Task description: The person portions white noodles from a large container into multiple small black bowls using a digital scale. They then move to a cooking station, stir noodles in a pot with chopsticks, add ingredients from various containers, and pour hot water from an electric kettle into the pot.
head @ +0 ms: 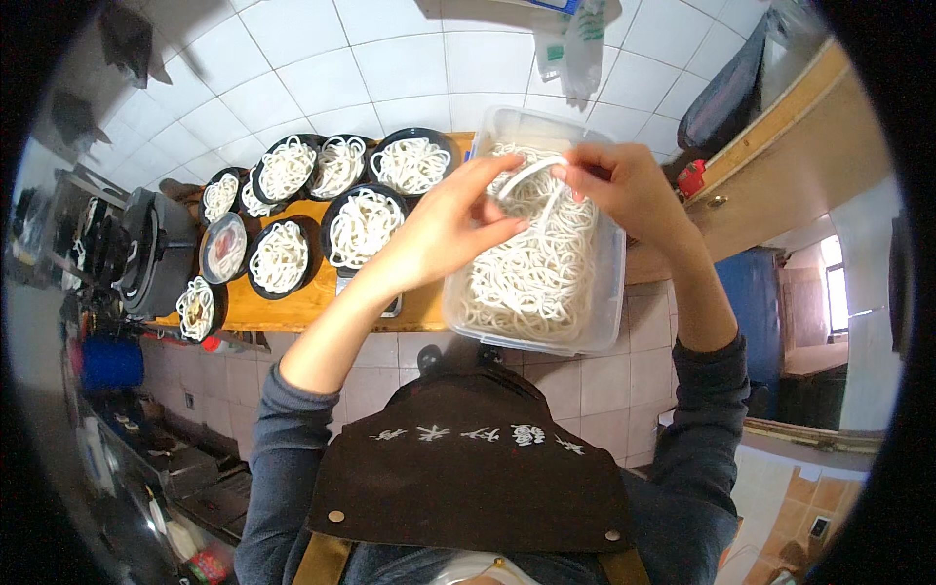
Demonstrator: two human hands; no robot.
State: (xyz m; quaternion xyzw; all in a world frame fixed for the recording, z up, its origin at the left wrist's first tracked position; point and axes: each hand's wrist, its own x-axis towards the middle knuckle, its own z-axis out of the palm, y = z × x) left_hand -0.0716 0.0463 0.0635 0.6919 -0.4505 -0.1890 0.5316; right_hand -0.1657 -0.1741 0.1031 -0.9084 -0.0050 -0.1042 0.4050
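A translucent plastic tub (610, 292) full of thick white noodles (526, 285) stands before me. My right hand (621, 183) is above its far right part, thumb and fingertips pinching a white noodle strand (530, 174). The strand arches leftward from those fingertips, its other end close to my left hand. Over the tub's left side, my left hand (461, 219) has thumb and fingers spread, with nothing visibly gripped. Just left of that hand, a black bowl (326, 223) of noodles appears to rest on a small scale (393, 306), mostly hidden by the bowl and my forearm.
Several more black bowls (307, 267) of noodles crowd the wooden table (322, 311). A bowl with reddish contents (225, 248) stands among them. At the table's left is a dark grey appliance (164, 248). A tiled wall (402, 66) bounds the back; a wooden panel (790, 175) rises at right.
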